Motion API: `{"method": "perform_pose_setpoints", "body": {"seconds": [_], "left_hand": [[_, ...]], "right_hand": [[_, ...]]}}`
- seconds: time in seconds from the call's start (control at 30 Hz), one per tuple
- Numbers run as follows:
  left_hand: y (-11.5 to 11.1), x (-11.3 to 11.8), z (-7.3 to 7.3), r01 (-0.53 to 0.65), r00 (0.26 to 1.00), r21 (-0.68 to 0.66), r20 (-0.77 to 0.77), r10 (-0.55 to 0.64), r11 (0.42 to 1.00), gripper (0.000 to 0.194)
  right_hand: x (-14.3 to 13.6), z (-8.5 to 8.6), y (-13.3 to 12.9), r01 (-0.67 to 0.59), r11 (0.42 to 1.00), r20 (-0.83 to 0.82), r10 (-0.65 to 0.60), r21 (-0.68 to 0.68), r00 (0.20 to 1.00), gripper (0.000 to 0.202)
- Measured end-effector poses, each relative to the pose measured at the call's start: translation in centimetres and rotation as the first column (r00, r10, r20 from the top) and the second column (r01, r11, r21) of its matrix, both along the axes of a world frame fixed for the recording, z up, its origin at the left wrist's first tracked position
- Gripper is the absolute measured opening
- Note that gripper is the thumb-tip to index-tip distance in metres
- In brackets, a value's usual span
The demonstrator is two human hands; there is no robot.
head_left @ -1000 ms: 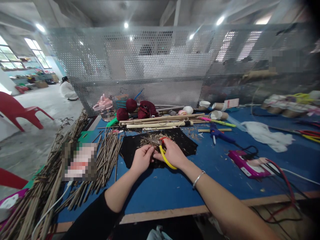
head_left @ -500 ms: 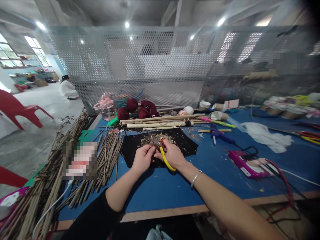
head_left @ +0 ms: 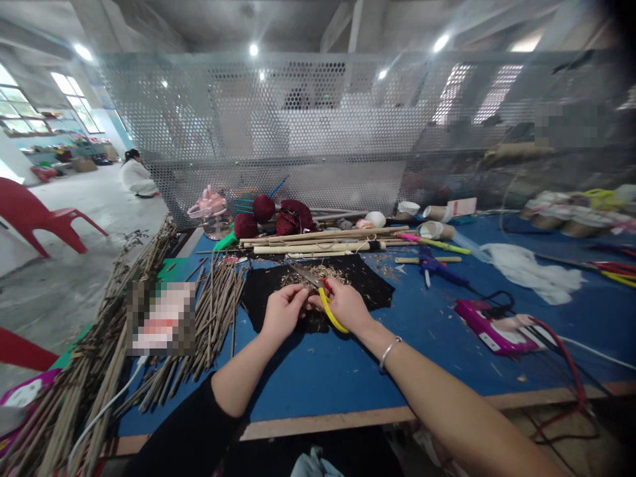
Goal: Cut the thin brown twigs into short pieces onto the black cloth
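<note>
My right hand (head_left: pixel 346 306) is closed around scissors (head_left: pixel 325 301) with yellow handles, their blades pointing up and to the left. Beside it, my left hand (head_left: pixel 284 311) has its thumb and fingers pinched together; whatever lies between them is too small to make out. Both hands are over a black cloth (head_left: pixel 375 286) spread on the blue tabletop. A heap of short, pale brown plant bits (head_left: pixel 325 273) covers the cloth's middle, just beyond my fingers.
Bundles of dry stalks (head_left: pixel 211 311) lie left. Pale sticks (head_left: pixel 318 250) and dark red balls (head_left: pixel 263 208) are behind the cloth. To the right are a blue glue gun (head_left: pixel 440 270), a magenta box (head_left: pixel 497 328) with cables and a white cloth (head_left: pixel 534 271). A perforated screen (head_left: pixel 322 132) stands behind.
Hardly anything differs. My hands and the scissors keep nearly the same place over the cloth, and the whole view has shifted very slightly.
</note>
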State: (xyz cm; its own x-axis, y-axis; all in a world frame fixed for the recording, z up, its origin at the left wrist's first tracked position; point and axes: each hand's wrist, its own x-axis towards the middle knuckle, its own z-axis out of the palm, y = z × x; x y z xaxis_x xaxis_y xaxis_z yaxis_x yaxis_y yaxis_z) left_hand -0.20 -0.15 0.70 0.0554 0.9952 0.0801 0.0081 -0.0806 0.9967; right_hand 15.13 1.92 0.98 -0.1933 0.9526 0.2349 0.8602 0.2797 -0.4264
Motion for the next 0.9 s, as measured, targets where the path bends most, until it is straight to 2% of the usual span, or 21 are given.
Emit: {"method": "perform_pose_setpoints", "body": {"seconds": [0.17,0.47,0.7,0.9], "left_hand": [[0.24,-0.05,-0.13,-0.097,0.995,-0.034,-0.009,0.097,0.995,0.028],[0.11,-0.09,0.01,-0.138,0.989,0.027,-0.050,0.139,0.990,0.027],[0.41,-0.20,-0.69,-0.145,0.986,0.044,-0.075,0.148,0.988,0.030],[0.24,-0.23,-0.40,-0.131,0.988,0.050,-0.078,0.135,0.990,0.030]], "right_hand": [[-0.04,-0.04,-0.13,0.036,0.999,0.083,-0.038,0.020,0.996,0.040],[-0.33,0.17,-0.34,-0.083,0.991,0.082,0.074,0.107,0.994,0.049],[-0.36,0.09,-0.48,-0.030,0.999,0.059,0.033,-0.038,0.998,0.040],[-0.40,0.01,-0.44,-0.028,0.998,0.030,0.029,-0.050,0.999,0.039]]}}
